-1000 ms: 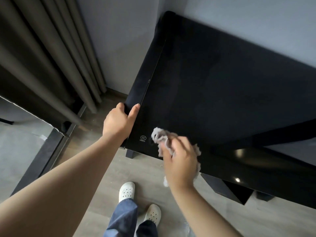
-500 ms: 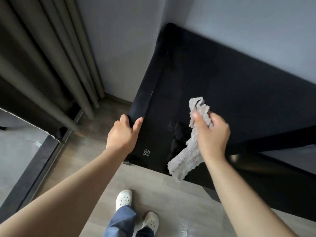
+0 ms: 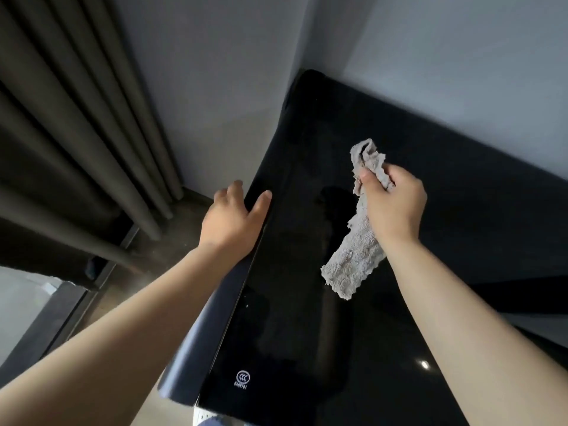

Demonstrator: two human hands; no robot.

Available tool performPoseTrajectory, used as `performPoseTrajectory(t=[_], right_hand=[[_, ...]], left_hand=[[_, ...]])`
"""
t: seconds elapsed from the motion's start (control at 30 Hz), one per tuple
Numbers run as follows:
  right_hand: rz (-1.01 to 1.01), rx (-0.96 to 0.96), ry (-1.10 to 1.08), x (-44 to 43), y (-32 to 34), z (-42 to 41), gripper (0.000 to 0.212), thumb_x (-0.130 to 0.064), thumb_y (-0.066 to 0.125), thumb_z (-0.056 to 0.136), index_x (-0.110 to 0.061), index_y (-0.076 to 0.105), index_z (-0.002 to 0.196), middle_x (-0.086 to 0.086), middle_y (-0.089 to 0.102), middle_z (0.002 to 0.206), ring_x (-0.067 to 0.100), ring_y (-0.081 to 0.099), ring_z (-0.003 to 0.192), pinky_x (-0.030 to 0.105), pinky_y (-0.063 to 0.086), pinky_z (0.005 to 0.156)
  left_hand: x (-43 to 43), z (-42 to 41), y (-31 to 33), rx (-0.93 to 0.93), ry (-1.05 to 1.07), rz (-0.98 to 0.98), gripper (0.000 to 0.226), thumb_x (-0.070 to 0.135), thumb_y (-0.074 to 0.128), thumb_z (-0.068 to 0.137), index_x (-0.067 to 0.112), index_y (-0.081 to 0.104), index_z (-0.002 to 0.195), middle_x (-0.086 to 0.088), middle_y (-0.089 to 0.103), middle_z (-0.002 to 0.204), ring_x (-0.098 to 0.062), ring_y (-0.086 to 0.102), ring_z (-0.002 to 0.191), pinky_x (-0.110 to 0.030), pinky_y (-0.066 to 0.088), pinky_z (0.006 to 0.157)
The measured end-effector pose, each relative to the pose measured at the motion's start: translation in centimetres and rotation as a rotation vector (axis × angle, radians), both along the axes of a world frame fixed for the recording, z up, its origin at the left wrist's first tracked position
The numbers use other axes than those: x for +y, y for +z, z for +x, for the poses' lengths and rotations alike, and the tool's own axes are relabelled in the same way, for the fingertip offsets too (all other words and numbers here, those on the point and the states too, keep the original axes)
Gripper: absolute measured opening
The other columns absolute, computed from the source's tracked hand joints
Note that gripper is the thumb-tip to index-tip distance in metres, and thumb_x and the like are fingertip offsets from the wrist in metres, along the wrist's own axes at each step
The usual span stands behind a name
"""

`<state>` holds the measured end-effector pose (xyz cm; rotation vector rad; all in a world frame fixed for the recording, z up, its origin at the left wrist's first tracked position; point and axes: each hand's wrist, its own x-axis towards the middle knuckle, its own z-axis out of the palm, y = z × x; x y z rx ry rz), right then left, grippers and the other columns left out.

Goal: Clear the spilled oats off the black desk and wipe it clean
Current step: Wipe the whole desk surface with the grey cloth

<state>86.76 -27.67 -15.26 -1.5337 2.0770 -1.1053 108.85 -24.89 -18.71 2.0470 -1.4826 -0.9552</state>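
Right hand (image 3: 395, 204) pinches limp grey cloth (image 3: 356, 259) above the table (image 3: 307, 333). Left hand (image 3: 233, 222) grips its left edge. Cloth looks soft, light; bunch it.

Plain grey walls (image 3: 215, 87) meeting in a corner, dark pleated curtains (image 3: 76, 133), wood-look floor (image 3: 147, 272)

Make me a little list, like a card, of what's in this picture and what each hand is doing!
place: black desk in a corner by grey walls, dark curtain beside it
left hand: gripping the desk's left edge
right hand: holding a grey cloth that dangles above the desk
oats: none visible on the glossy top
desk mark: small white logo
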Motion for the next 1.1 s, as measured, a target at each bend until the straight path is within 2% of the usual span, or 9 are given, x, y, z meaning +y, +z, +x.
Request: performPoseTrajectory(t=[0.23,0.33,0.4,0.5,0.67,0.77,0.9,1.0,1.1], right_hand=[[-0.019,-0.017,0.003,-10.0,-0.6,-3.1,0.018,-0.032,0.065,0.089,-0.015,0.070,0.084,0.005,0.066,0.081,0.008,0.055,0.067,0.010,0.034,0.055],[-0.019,-0.020,0.010,-14.3,-0.8,-4.3,0.019,-0.028,0.066,0.089,-0.017,0.066,0.073,-0.004,0.059,0.067,-0.003,0.049,0.054,0.006,0.029,0.049],[-0.014,-0.010,0.043,-17.1,-1.1,-4.6,0.024,-0.027,0.067,0.088,-0.020,0.059,0.067,-0.009,0.053,0.059,-0.003,0.044,0.047,0.009,0.027,0.045],[-0.001,0.007,0.066,-21.2,-2.1,-4.7,0.024,-0.028,0.066,0.088,-0.012,0.061,0.070,-0.007,0.050,0.055,0.001,0.037,0.045,0.014,0.025,0.042],[0.002,0.218,-0.023,-24.2,-4.6,-4.5,0.027,-0.034,0.061,0.092,-0.008,0.067,0.090,0.011,0.062,0.092,0.021,0.056,0.080,0.024,0.031,0.062],[0.022,0.271,0.069,-22.5,-5.4,-3.4,0.029,-0.038,0.061,0.092,-0.011,0.069,0.097,0.007,0.061,0.096,0.020,0.057,0.083,0.025,0.035,0.067],[0.032,0.132,0.306,-18.2,-4.3,-2.0,0.023,-0.035,0.068,0.087,-0.013,0.072,0.095,-0.004,0.061,0.083,0.006,0.053,0.068,0.014,0.036,0.059],[0.249,-0.125,0.453,-16.1,-2.3,-2.6,0.015,-0.028,0.073,0.084,-0.013,0.073,0.082,-0.012,0.063,0.063,0.001,0.056,0.055,0.017,0.041,0.053],[0.139,-0.153,0.281,-18.4,-0.7,-4.5,0.022,-0.027,0.072,0.084,-0.020,0.065,0.065,-0.006,0.061,0.058,-0.003,0.051,0.051,0.017,0.040,0.052]], left_hand=[[-8.3,-1.9,-1.0,0.050,0.059,0.013,0.066,0.060,0.043,0.091,0.018,0.037,0.142,-0.006,0.050,0.134,-0.026,0.054,0.115,-0.037,0.045,0.091],[-9.2,-3.4,-1.5,-0.064,-0.008,-0.010,0.049,0.058,0.039,0.094,0.023,0.047,0.127,-0.004,0.058,0.115,-0.024,0.058,0.099,-0.034,0.041,0.073],[-8.9,-4.1,-1.8,-0.138,0.004,-0.062,0.042,0.058,0.036,0.094,0.023,0.051,0.114,-0.001,0.060,0.100,-0.021,0.057,0.085,-0.032,0.037,0.064],[-9.0,-4.7,-1.8,-0.170,0.035,-0.088,0.042,0.056,0.038,0.094,0.023,0.051,0.117,-0.001,0.061,0.097,-0.020,0.056,0.083,-0.031,0.037,0.064],[-10.8,-6.3,-1.9,-0.169,0.036,-0.094,0.050,0.053,0.039,0.095,0.021,0.047,0.133,-0.002,0.063,0.110,-0.021,0.058,0.093,-0.031,0.041,0.073],[-11.0,-6.5,-2.2,-0.192,0.046,-0.076,0.053,0.053,0.038,0.095,0.021,0.044,0.137,-0.003,0.063,0.116,-0.025,0.059,0.103,-0.032,0.044,0.077],[-11.9,-6.2,-2.0,-0.179,0.070,-0.047,0.052,0.052,0.039,0.095,0.023,0.044,0.138,-0.003,0.062,0.119,-0.025,0.058,0.106,-0.030,0.040,0.078],[-11.7,-6.4,-1.8,-0.187,0.076,-0.034,0.052,0.052,0.037,0.096,0.023,0.043,0.139,-0.004,0.062,0.119,-0.026,0.058,0.105,-0.030,0.039,0.077],[-11.3,-6.4,-1.7,-0.202,0.043,-0.037,0.055,0.055,0.034,0.094,0.024,0.043,0.138,-0.002,0.062,0.116,-0.023,0.060,0.102,-0.032,0.044,0.077]])
